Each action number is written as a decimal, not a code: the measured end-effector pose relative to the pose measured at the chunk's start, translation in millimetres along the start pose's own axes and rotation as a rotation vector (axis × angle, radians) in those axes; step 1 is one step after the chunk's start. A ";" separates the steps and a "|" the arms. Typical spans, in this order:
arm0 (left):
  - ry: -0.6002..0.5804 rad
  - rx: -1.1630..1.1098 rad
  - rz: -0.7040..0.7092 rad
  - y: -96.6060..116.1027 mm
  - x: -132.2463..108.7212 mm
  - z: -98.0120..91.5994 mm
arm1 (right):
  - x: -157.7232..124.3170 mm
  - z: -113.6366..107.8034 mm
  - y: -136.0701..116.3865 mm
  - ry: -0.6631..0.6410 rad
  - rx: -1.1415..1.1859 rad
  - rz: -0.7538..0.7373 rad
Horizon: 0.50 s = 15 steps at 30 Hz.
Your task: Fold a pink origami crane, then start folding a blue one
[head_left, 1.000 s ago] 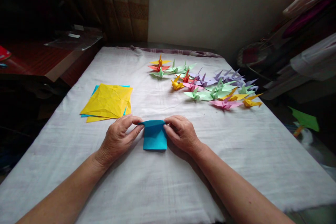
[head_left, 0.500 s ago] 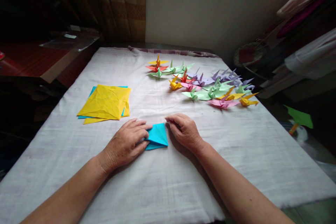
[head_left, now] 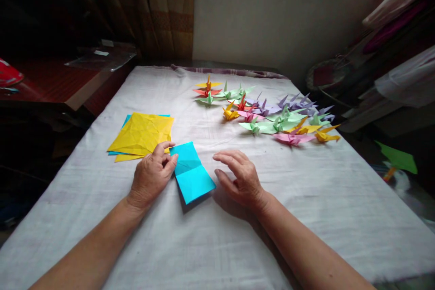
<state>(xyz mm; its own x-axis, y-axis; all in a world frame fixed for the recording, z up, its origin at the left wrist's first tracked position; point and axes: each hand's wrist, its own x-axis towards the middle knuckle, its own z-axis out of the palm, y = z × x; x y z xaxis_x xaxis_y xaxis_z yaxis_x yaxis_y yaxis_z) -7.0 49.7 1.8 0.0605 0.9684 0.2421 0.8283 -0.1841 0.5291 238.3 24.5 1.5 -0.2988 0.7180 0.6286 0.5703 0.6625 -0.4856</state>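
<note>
Between my hands is a blue sheet of origami paper, opened to a long rectangle with a crease across its middle. My left hand pinches its upper left edge between thumb and fingers, and the paper's lower end is tilted a little off the cloth, with a shadow under it. To the right of the paper, my right hand is held just apart from it, fingers loosely curved, thumb separate, nothing in them. Behind my left hand lies a stack of creased yellow paper with blue sheets showing at its edges.
Several folded paper cranes in green, purple, pink, red and yellow stand at the back right of the white cloth. A wooden surface with a clear plastic bag is at the left. Clothes hang at the right.
The blue paper has gone from a small folded square to an opened rectangle. My left hand has shifted from lying over it to pinching its edge; my right hand's fingers have spread.
</note>
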 end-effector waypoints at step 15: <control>0.023 -0.020 0.069 -2.4 0.4 0.5 | -3.2 11.9 -27.0 -0.296 -0.240 -0.265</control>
<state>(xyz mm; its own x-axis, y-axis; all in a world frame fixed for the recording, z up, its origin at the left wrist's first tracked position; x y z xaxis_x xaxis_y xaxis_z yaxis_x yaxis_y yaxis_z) -8.7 50.6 0.2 0.1041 0.9490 0.2976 0.8111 -0.2542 0.5267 214.7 6.9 5.3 -0.6442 0.5834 0.4947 0.5949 0.7886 -0.1554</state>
